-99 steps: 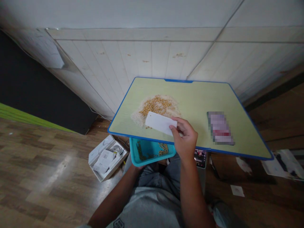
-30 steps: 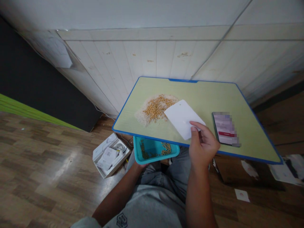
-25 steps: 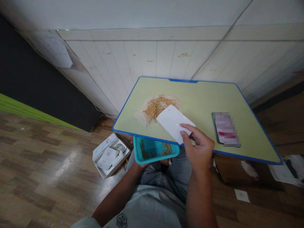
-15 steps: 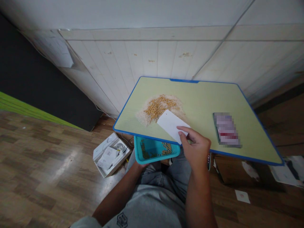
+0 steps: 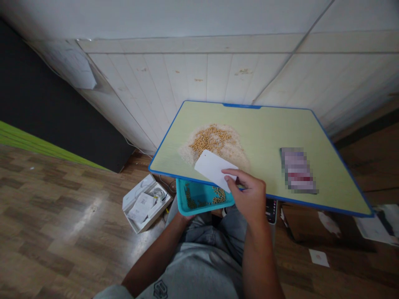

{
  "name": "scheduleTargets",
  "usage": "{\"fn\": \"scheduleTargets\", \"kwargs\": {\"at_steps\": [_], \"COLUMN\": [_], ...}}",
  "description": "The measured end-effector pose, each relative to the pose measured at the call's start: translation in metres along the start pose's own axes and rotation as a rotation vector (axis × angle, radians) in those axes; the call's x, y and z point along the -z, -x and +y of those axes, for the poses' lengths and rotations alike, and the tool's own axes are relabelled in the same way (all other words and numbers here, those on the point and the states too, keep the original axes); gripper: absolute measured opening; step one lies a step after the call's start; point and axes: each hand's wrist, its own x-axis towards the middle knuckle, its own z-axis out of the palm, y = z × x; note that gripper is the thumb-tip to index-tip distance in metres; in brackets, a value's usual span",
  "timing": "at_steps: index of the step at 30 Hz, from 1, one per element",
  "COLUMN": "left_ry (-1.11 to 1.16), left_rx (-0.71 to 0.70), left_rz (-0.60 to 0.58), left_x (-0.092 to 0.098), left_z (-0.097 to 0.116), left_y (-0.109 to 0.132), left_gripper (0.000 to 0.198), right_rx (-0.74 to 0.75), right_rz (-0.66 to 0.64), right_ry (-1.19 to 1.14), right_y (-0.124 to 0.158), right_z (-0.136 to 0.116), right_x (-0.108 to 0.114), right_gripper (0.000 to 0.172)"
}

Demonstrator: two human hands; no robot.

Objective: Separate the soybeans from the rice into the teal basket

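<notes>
My right hand (image 5: 250,192) pinches a white plastic scraper (image 5: 214,168) by its near right corner. The scraper lies over the front edge of the pile, near the table's front rim. Yellow soybeans (image 5: 204,139) sit in the middle of a spread of pale rice-like grains (image 5: 238,154) on the table. Below the table's front edge, my left hand (image 5: 187,217) supports a turquoise tray (image 5: 202,211) from underneath; most of its fingers are hidden. Soybeans lie at the left and right sides inside the tray, and the tabletop and scraper cover its far part.
The pale green table (image 5: 268,128) has a blue rim and stands against a white panelled wall (image 5: 215,77). A phone-like object (image 5: 297,170) with a blurred-out face lies at its right. An open white box (image 5: 143,207) with papers and cables sits on the floor at left.
My right hand has moved the scraper left and towards me, nearer the table's front edge. More pale grains show where it was. The tray has hardly moved.
</notes>
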Motion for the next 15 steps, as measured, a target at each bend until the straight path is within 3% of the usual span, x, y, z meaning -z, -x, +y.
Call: {"fn": "scheduleTargets", "kwargs": {"at_steps": [6, 10, 15], "left_ry": [-0.016, -0.043, -0.072], "left_rx": [-0.051, -0.064, -0.061], "left_rz": [0.056, -0.008, -0.036], "left_x": [0.009, 0.019, 0.015], "left_z": [0.002, 0.002, 0.002], "left_y": [0.000, -0.002, 0.001], "left_gripper": [0.068, 0.063, 0.054], "right_rx": [-0.099, -0.125, -0.114], "right_rz": [0.209, 0.306, 0.368], "right_ry": [0.107, 0.125, 0.151], "right_y": [-0.004, -0.005, -0.006], "right_z": [0.015, 0.020, 0.022], "right_x": [0.003, 0.003, 0.000], "right_gripper": [0.022, 0.024, 0.024]}}
